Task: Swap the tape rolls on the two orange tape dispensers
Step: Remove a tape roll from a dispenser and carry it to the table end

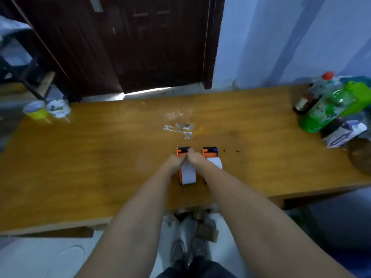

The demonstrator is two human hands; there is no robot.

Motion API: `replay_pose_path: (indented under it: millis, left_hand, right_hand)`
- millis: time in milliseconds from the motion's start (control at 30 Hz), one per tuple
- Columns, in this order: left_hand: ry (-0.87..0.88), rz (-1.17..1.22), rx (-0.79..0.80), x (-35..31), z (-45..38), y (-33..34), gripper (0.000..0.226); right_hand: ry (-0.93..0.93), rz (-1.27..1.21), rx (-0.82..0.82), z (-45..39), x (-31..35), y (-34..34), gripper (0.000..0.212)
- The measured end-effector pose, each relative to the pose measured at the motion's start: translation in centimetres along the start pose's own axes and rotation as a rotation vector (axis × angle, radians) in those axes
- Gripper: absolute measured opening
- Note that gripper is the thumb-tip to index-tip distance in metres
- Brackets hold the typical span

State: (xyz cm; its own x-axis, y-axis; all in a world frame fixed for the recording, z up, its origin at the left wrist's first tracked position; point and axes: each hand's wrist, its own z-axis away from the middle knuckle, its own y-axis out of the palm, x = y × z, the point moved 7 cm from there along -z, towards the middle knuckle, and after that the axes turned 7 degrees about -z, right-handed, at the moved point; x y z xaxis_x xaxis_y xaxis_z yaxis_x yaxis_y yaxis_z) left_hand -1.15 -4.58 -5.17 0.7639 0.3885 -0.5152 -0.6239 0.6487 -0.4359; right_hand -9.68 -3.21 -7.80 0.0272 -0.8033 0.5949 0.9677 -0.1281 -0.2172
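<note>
Fingers of both hands pinch left dispenser.

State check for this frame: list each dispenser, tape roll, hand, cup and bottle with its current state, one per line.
Left dispenser: upright on table, roll still mounted, both hands on it.
Left roll: white, seated in left dispenser.
Right dispenser: upright, untouched, roll mounted.
Right roll: white, partly hidden by right forearm.
Left hand: closed at the left dispenser's front.
Right hand: closed beside it.
Cups: upright, contents unclear.
Green bottle: capped, tilted.
</note>
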Motion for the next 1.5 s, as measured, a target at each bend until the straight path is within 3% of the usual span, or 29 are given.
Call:
replay_pose_path:
  millis: [67,167,300,633,833,900,967,1067,1133,1267,1367,1500]
  left_hand:
    - [-0.092,0.032,-0.005,1.1,-0.6,0.4,0.069]
    - [-0.136,0.102,0.000,2.0,-1.3,0.9,0.077]
    - [-0.123,0.172,0.003,1.9,-1.8,1.1,0.074]
    - [-0.112,0.284,0.032,2.7,-3.2,0.7,0.060]
    - [-0.037,0.435,0.161,5.4,-2.9,-1.4,0.062]
    - [0.037,0.580,0.207,5.7,-2.2,-2.2,0.048]
    - [0.111,0.692,0.235,5.6,-1.8,-2.8,0.051]
    - [0.250,0.824,0.311,4.4,-0.9,-3.2,0.057]
    - [0.329,0.889,0.347,3.5,-0.1,-3.3,0.053]
    - [0.415,0.852,0.334,2.4,0.6,-3.2,0.057]
    - [0.479,0.663,0.269,1.7,0.7,-3.6,0.060]
    - [0.489,0.390,-0.011,1.8,1.5,-5.7,0.087]
  right_hand:
    - [0.038,-0.051,-0.042,-0.2,-0.4,-0.1,0.064]
    - [0.104,-0.136,-0.059,-1.9,-1.7,0.5,0.069]
    - [0.116,-0.269,-0.055,-6.2,-4.2,1.4,0.060]
    - [0.057,-0.454,-0.110,0.7,-2.7,0.0,0.044]
    - [-0.184,-0.234,-0.125,1.1,-1.1,0.0,0.040]
    - [-0.314,-0.227,-0.090,1.7,-0.6,-0.5,0.039]
    - [-0.386,-0.233,-0.007,1.7,-0.4,-0.4,0.028]
    - [-0.294,-0.283,0.165,1.7,-1.0,0.1,0.055]
    - [-0.260,-0.393,0.280,2.1,-1.1,0.5,0.050]
    - [-0.320,-0.517,0.331,2.9,-0.5,-0.2,0.038]
    - [-0.372,-0.523,0.299,3.0,0.0,-1.2,0.040]
    - [-0.400,-0.578,0.259,3.2,0.0,-2.3,0.036]
